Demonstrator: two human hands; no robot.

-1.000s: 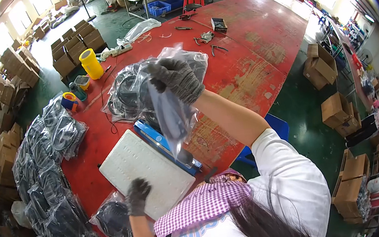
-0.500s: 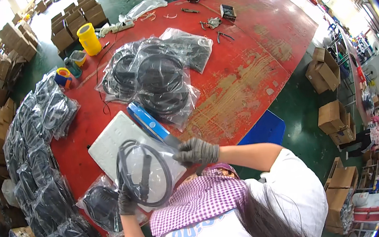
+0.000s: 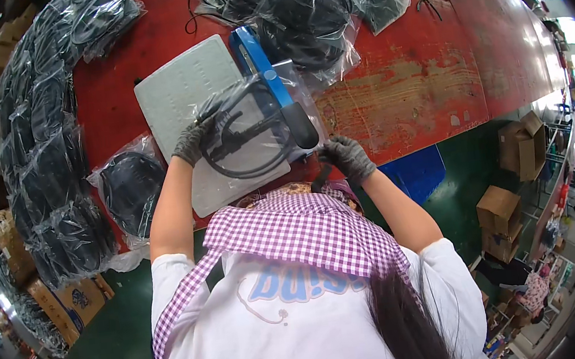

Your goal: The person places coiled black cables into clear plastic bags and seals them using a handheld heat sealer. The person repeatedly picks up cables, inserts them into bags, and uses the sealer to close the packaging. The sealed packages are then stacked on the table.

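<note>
A clear plastic bag (image 3: 265, 143) with a coiled black cable (image 3: 247, 172) inside lies tilted over a white foam board (image 3: 173, 96). My left hand (image 3: 191, 142), in a grey glove, grips the bag's left edge. At the bag's right end, my right hand (image 3: 351, 159) has its gloved fingers pinched on the plastic edge. Between the hands stands a blue heat sealer (image 3: 267, 74) with a black handle end (image 3: 301, 126). Its arm crosses over the bag, and clear film shows on its right side. Whether the arm is pressed down I cannot tell.
Bagged black cables (image 3: 314, 18) are piled beyond the sealer. A long row of more bags (image 3: 41, 163) lines the table's left edge, with one bagged cable (image 3: 132, 188) beside the board. Pliers (image 3: 428, 6) lie far right on the red table (image 3: 400, 104). Cardboard boxes (image 3: 500, 214) stand right.
The bag has moved right, from over the foam board to under the sealer's arm. My right hand has shifted past the sealer's handle end. The head view has tilted downward.
</note>
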